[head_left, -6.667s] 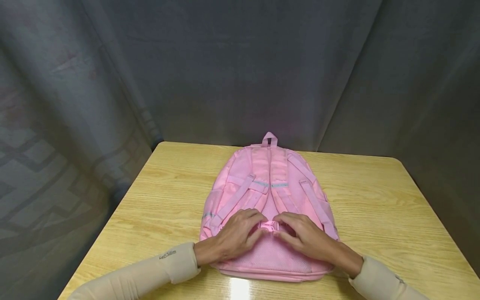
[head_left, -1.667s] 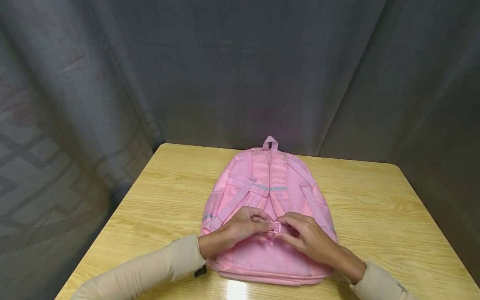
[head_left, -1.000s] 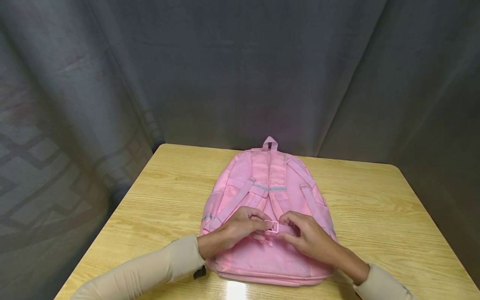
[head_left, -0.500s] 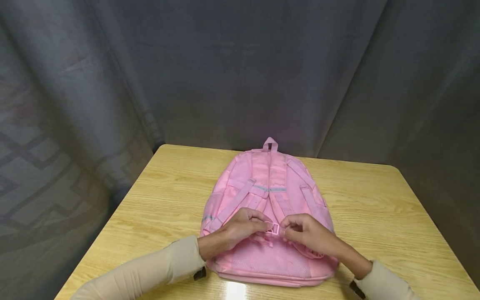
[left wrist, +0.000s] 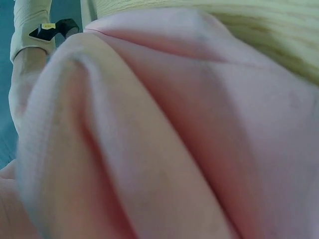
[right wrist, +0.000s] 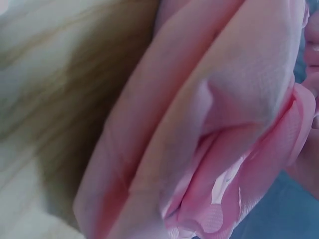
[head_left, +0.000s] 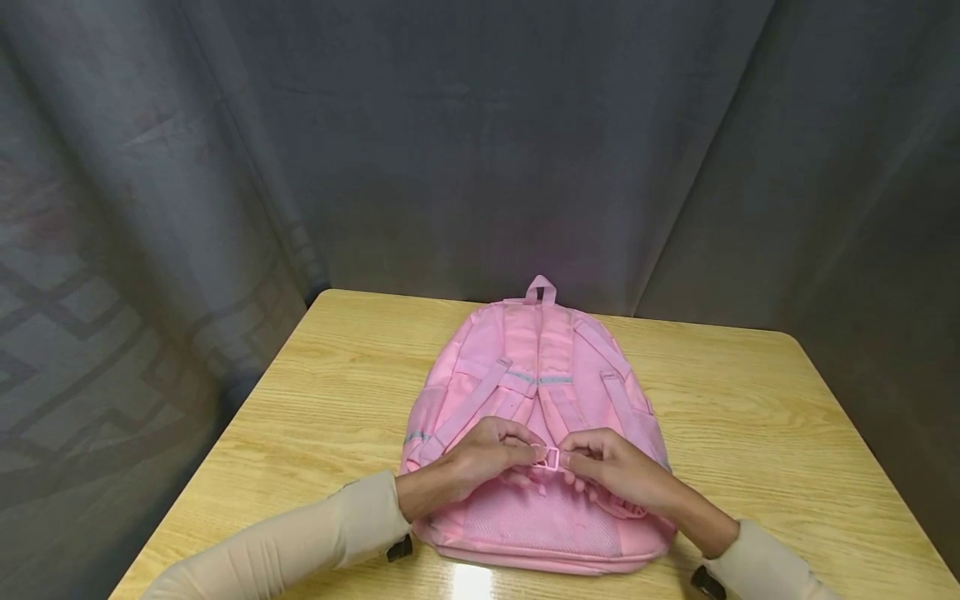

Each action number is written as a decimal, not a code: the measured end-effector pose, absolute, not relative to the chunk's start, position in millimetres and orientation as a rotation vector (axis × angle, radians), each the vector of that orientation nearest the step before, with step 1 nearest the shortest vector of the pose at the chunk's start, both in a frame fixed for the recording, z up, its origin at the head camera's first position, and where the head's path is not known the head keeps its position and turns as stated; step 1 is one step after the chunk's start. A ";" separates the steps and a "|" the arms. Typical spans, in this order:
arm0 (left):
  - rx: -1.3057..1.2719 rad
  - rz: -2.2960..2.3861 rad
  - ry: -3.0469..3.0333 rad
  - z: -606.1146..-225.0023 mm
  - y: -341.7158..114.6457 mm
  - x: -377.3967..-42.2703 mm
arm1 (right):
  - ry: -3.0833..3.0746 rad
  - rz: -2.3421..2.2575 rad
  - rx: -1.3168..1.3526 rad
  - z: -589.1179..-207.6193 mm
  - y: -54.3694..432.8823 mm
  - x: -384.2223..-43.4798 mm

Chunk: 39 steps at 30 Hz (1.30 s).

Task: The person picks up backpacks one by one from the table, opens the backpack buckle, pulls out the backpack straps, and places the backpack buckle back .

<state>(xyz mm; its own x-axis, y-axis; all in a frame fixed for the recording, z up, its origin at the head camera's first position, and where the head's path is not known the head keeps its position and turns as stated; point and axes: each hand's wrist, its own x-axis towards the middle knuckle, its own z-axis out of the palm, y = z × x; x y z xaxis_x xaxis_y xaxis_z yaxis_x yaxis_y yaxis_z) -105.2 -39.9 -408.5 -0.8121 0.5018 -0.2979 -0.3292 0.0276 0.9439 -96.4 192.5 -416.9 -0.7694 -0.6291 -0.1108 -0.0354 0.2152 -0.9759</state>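
A pink backpack (head_left: pixel 540 521) lies on the table with its shoulder straps (head_left: pixel 557 342) facing up and its top loop pointing away. Across its lower half is a pink plastic buckle (head_left: pixel 552 458). My left hand (head_left: pixel 480 457) pinches the buckle's left side, thumb on top. My right hand (head_left: pixel 618 467) pinches the strap at the buckle's right end between thumb and forefinger, other fingers curled beneath. A loose strap end with a pink plastic piece (head_left: pixel 628 508) hangs below the right hand. Pink cloth (left wrist: pixel 164 149) fills most of the left wrist view, and folds (right wrist: pixel 199 124) fill the right wrist view.
The wooden table (head_left: pixel 360 375) extends on both sides of the backpack. Grey curtains (head_left: pixel 480 150) hang behind and along the sides. A bright reflection shows on the near table edge. Dark camera mounts (head_left: pixel 707 582) sit at the wrists.
My right hand has gone from a wide-spread hold beside the buckle to a tight pinch at its right end. The loose strap end has come into view below it. The left hand stays nearly still.
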 end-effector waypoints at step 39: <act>0.219 1.831 1.727 -408.7 -38.9 -103.7 | 1.808 -1.751 -0.690 -424.1 191.8 -93.9</act>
<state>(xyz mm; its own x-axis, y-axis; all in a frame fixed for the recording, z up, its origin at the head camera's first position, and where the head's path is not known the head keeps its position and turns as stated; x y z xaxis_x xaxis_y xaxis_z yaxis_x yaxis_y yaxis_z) -103.7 -38.9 -408.7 -0.8029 0.5258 -0.2808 -0.3110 0.0324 0.9499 -93.9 191.8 -424.1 -0.7315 -0.6815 -0.0212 -0.0006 0.0317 -0.9995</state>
